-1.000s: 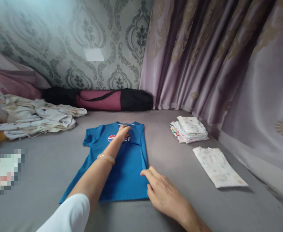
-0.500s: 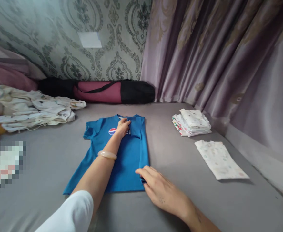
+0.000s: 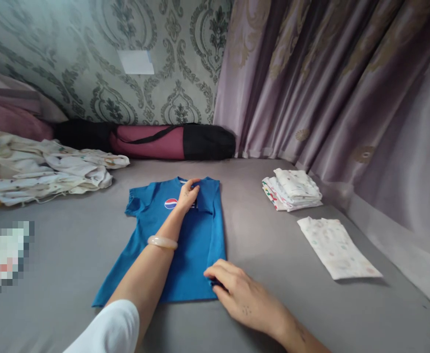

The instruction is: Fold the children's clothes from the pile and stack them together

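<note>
A blue T-shirt [image 3: 190, 255] with a round red, white and blue logo lies spread out, collar away from me. Its right side, sleeve included, is folded inward over the front. Just below the collar, my left hand [image 3: 188, 193] is closed on the cloth by the folded-in sleeve, fingertips partly hidden. That arm wears a pale bangle [image 3: 162, 242] and crosses the shirt. At the lower right corner, my right hand [image 3: 244, 294] pinches the folded side edge near the hem between thumb and fingers.
The grey bed sheet [image 3: 266, 245] lies underneath. To the right are a stack of folded clothes [image 3: 297, 191] and a single folded white garment [image 3: 338, 250]. Crumpled white cloth [image 3: 60, 171] lies at left. A maroon and black long bag [image 3: 152, 142] rests against the wall.
My right hand has drawn the folded side edge slightly inward and toward me. My left hand stays near the collar, its fingers now lower against the cloth. The view has shifted slightly.
</note>
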A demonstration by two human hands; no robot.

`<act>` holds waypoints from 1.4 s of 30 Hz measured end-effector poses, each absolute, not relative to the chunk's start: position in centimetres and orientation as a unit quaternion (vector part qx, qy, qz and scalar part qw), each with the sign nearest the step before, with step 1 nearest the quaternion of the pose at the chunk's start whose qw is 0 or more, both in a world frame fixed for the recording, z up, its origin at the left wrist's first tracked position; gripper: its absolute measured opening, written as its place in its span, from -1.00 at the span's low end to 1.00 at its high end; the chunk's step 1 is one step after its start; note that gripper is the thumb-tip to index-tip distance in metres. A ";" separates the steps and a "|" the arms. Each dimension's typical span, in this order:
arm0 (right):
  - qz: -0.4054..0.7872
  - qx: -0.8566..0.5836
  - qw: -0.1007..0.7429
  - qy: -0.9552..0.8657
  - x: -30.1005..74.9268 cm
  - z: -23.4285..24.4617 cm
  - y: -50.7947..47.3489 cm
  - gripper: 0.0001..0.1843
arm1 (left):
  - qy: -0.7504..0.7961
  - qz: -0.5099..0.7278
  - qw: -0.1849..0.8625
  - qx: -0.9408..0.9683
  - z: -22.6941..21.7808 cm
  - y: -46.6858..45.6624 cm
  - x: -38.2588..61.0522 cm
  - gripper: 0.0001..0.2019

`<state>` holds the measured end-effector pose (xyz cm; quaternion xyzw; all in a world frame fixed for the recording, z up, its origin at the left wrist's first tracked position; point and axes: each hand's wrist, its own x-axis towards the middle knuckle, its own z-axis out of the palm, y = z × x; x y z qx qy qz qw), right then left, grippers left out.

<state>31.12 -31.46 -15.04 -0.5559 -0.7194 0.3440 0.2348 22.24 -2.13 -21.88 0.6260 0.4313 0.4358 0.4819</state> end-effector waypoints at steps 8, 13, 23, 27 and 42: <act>0.242 -0.625 0.292 -0.682 31.8 -16.0 -29.9 -0.67 | 0.409 0.406 0.403 0.711 -22.8 -1.6 22.2 -0.49; 0.136 -0.656 0.156 -0.726 32.2 -18.1 -29.4 -0.39 | 0.382 0.386 0.335 0.770 -23.0 -1.1 22.1 -0.49; 0.166 -0.647 0.066 -0.741 31.9 -18.1 -29.1 -0.31 | 0.353 0.369 0.255 0.821 -23.4 -0.7 21.6 -0.47; 0.176 -0.632 0.078 -0.750 31.8 -18.0 -29.1 -0.35 | 0.354 0.335 0.217 0.846 -23.1 -1.3 21.5 -0.47; 0.204 -0.617 0.346 -0.677 38.5 -17.1 -19.4 -0.62 | 0.304 -0.026 0.065 0.950 -13.3 -12.5 22.8 -0.74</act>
